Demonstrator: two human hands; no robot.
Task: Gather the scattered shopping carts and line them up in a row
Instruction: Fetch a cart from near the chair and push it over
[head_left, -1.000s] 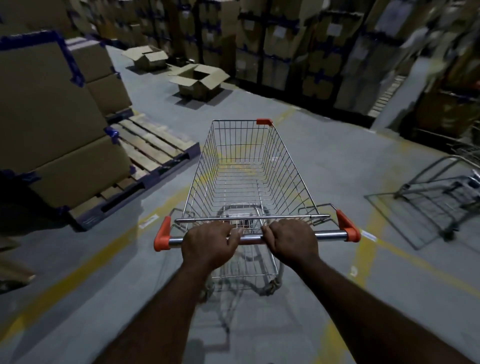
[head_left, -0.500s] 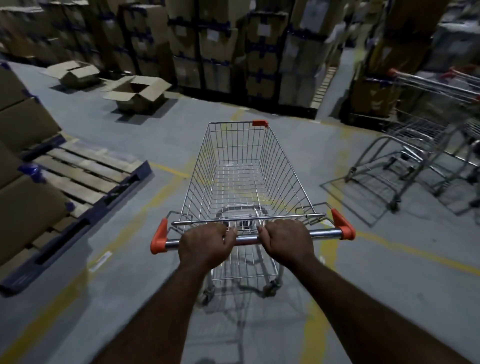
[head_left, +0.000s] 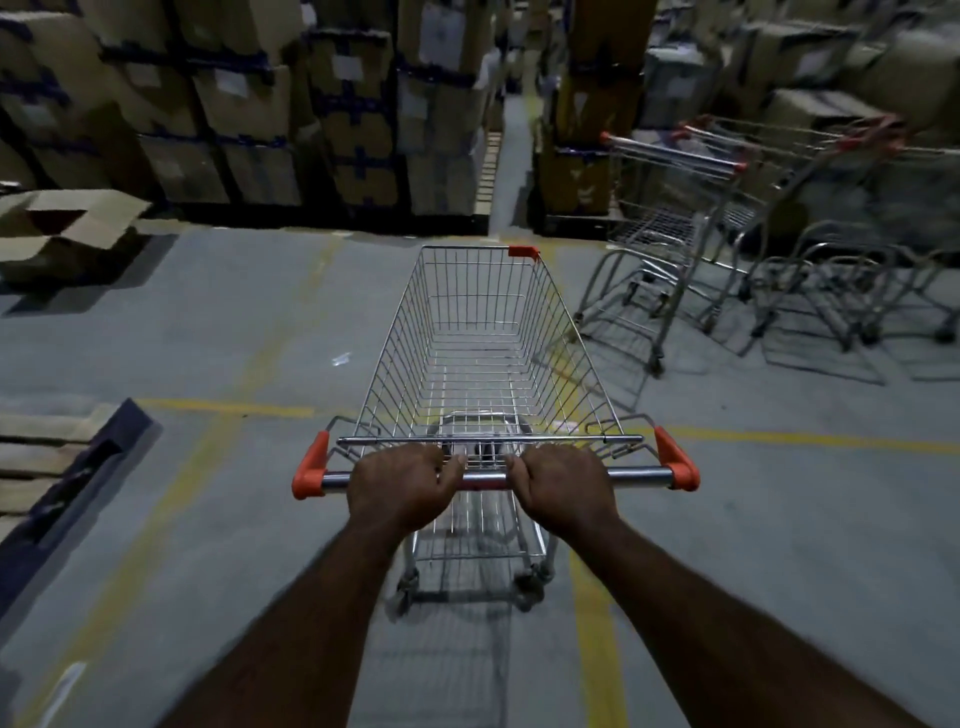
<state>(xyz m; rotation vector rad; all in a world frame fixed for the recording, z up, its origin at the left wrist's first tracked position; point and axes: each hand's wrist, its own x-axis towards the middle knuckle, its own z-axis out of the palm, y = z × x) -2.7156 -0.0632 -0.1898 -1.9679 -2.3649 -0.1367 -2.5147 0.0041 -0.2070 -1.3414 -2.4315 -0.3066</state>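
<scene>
Well, head view only. Both hands sat on the handle bar (head_left: 639, 474) of the cart (head_left: 483, 353), close together near the bar's middle. The left hand (head_left: 402, 488) was wrapped round the tube, knuckles up. The right hand (head_left: 563, 488) gripped it the same way, fingers curled over the top.

The cart was empty and stood on the grey floor (head_left: 234, 322) straight ahead of the person, its nose aimed at the aisle gap between the stacked boxes (head_left: 234, 104). The parked carts (head_left: 763, 239) stood ahead on the right, near but not touching it. They were blurred, maybe three, so the count was unclear.

Risks, as I judged them:
- With both hands bunched at mid-bar, leverage for steering looked poor. A right turn toward the row could swing the nose wide and clip the nearest parked frame, knocking the row crooked.
- If the cart came in at an angle, the basket might jam against the end cart instead of lining up beside it.
- The pallet (head_left: 78, 467) corner lay low on the left, and a sharp pivot could bring a foot against it.
- The light was dim, so wheels and floor scraps were hard to read, and a castor might snag.
</scene>
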